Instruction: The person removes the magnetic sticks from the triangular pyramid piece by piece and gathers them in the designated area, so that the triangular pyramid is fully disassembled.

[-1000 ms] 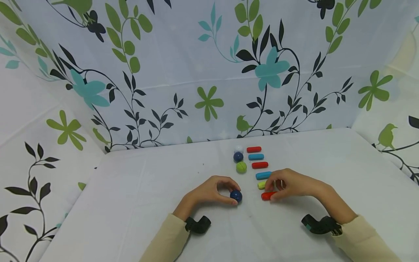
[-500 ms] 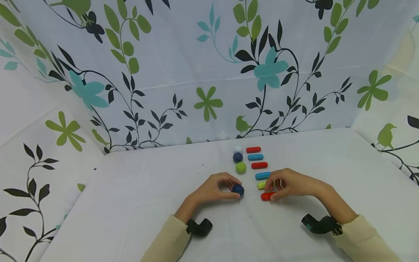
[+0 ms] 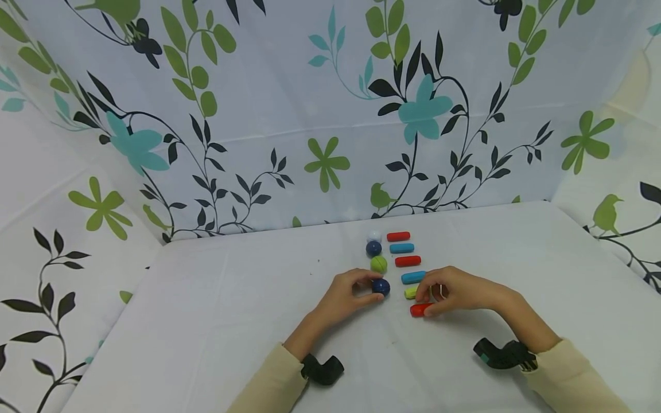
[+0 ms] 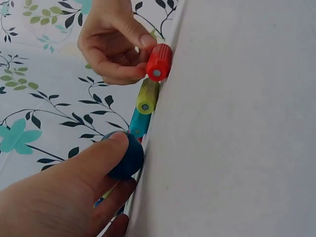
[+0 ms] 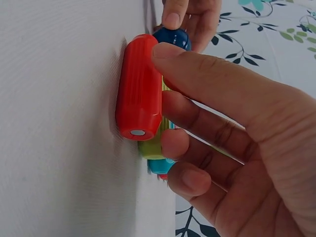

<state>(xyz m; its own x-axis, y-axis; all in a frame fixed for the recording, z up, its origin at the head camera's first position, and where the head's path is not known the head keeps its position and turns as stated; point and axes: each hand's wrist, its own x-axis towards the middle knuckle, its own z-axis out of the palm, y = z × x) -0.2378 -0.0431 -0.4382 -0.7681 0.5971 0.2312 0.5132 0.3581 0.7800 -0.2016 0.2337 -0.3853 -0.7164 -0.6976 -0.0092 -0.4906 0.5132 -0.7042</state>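
My left hand pinches a dark blue ball between thumb and fingers, just on the near side of a green ball. To its right, my right hand holds a short red rod at the near end of a column of rods. The right wrist view shows the thumb on this ribbed red rod, with a grey disc in its end and the fingers curled behind. Right beyond it lies a yellow-green rod, partly covered by the right fingers, then a blue rod.
Farther back in the rod column lie a red rod, a blue rod and another red rod. Beside them, a second dark blue ball and a white ball continue the ball column. A leaf-patterned cloth hangs behind the white table.
My left hand has moved the dark blue ball away from me and slightly right, up close to the green ball. The right hand stays at the red rod.
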